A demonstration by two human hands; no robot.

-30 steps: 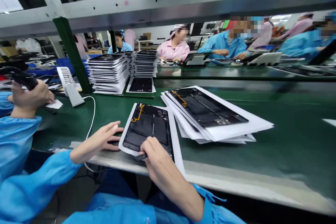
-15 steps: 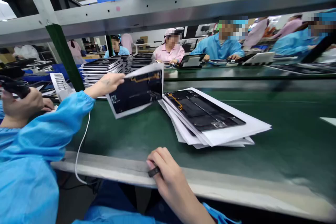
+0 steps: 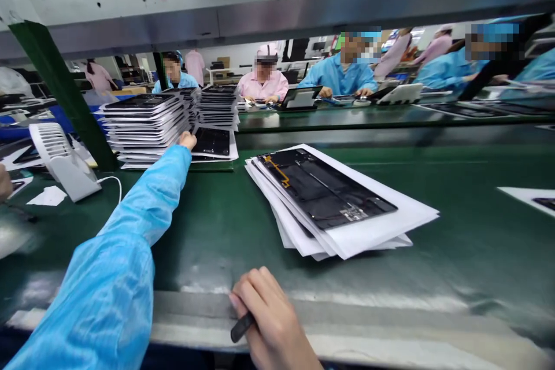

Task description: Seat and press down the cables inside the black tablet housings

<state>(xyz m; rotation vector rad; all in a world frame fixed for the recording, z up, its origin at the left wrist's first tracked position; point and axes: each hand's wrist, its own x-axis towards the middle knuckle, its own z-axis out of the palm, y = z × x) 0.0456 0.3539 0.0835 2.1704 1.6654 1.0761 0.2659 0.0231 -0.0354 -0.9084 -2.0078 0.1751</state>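
My left hand (image 3: 188, 140) reaches out to the back left, with its fingers closed at the left edge of a tablet panel (image 3: 214, 141) on white paper. That panel lies low beside a tall stack of tablet panels and paper sheets (image 3: 145, 127). My right hand (image 3: 271, 315) is curled near the table's front edge around a black tool (image 3: 241, 328). Only the tool's rounded end shows; the rest is hidden by the hand. In front of me a tablet panel (image 3: 325, 185) with an orange flex cable rests on a fanned pile of white sheets (image 3: 381, 225).
A white fan (image 3: 60, 156) with a cable stands left by a green post (image 3: 65, 92). More stacked panels (image 3: 217, 107) are at the back. A metal shelf beam (image 3: 243, 17) crosses overhead. Co-workers (image 3: 342, 72) sit opposite. Another sheet (image 3: 531, 198) lies at the right edge.
My left hand has carried the tablet panel away from me to the back stacks, where it now lies flat. The view has shifted; my right hand still grips the black tool.
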